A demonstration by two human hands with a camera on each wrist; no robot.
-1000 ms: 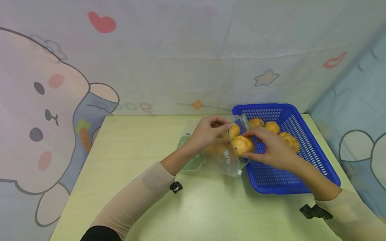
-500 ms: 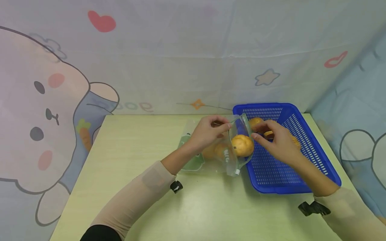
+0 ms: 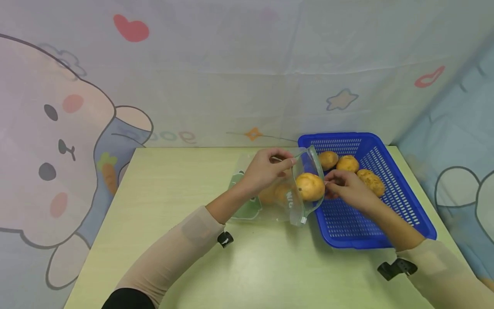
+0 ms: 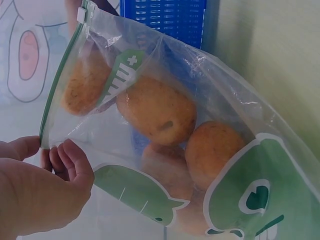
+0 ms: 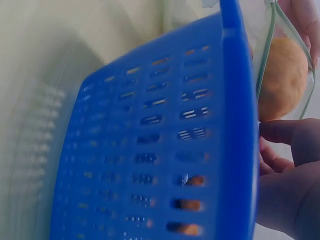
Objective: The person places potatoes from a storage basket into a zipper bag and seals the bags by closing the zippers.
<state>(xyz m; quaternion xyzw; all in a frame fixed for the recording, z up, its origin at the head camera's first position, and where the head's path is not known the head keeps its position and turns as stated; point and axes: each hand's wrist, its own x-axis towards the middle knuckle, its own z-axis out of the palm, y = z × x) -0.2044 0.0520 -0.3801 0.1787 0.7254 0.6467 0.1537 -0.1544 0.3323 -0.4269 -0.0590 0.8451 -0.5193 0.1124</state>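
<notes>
A clear zip bag (image 3: 277,212) with green print and a white slider lies on its side, its mouth toward the blue basket. My left hand (image 3: 268,171) pinches the mouth's edge between thumb and fingers, as the left wrist view also shows. Just inside the opening sits a potato (image 3: 310,187), with several more potatoes (image 4: 157,107) deeper in the bag. My right hand (image 3: 349,189) pinches the other edge of the mouth, thumb and fingertips meeting at the green strip beside the front potato. In the right wrist view, the basket wall partly hides its fingertips.
The blue basket (image 3: 328,240) stands right of the bag, close against its mouth. Potatoes (image 3: 371,182) lie along its back and right. Behind the pale table (image 3: 173,184) hangs a printed cloth (image 3: 216,86), and another covers the right side.
My right hand let go of the front potato, which settled just inside the bag's mouth. It drew back right, then came down to the mouth's edge. My left hand stayed put.
</notes>
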